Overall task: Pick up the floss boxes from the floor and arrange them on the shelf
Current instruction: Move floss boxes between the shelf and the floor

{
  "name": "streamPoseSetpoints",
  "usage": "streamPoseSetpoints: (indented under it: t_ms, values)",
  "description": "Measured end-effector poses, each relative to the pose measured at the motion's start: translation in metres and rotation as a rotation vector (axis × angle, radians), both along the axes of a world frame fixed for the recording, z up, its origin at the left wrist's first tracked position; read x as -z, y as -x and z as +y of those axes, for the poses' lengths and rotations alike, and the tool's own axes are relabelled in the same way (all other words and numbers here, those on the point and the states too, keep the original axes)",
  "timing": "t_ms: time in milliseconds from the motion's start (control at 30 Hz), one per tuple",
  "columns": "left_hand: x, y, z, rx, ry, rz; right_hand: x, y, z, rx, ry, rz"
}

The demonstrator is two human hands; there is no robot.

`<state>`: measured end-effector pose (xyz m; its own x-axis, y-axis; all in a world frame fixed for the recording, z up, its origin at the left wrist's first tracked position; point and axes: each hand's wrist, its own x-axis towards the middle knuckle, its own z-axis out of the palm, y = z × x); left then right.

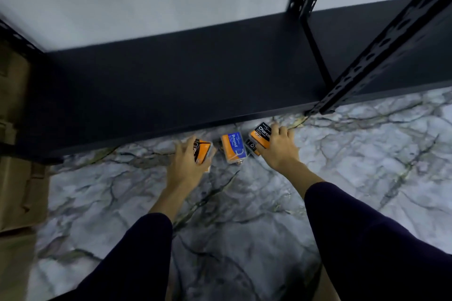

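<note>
Dark sleeves (367, 239) are being stretched floorward, each grip being closed on a floss box, left grip (186, 166) on one (203, 150), right grip (278, 149) on the charcoal box (261, 135); the blue box (233, 150) lying between them is at risk of being knocked under the shelf (171, 76).

Storeroom: slotted steel shelf (171, 76), cartons (14, 129)

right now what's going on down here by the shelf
A person crouches at a black metal shelf. Their left hand grips an orange-and-black floss box, and their right hand grips an orange-and-black box marked Charcoal. An orange box with a blue label lies between them on the marble-patterned floor.
</note>
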<state>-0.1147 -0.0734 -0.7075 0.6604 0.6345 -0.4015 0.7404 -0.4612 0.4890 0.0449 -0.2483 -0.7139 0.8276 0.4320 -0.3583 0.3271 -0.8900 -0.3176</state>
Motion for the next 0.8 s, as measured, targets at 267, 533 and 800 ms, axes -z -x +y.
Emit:
streamPoseSetpoints:
  t_ms: [267, 533, 800]
  values:
    - [0.028, -0.004, 0.004, 0.028, 0.054, -0.065, 0.026, 0.0, 0.006, -0.04, 0.018, -0.01]
    - [0.009, -0.01, 0.002, 0.155, -0.043, -0.038, 0.002, -0.004, 0.012, -0.111, -0.001, -0.023]
    - [-0.094, -0.022, 0.0, 0.199, -0.148, -0.056, -0.103, 0.003, 0.019, -0.166, -0.102, -0.071]
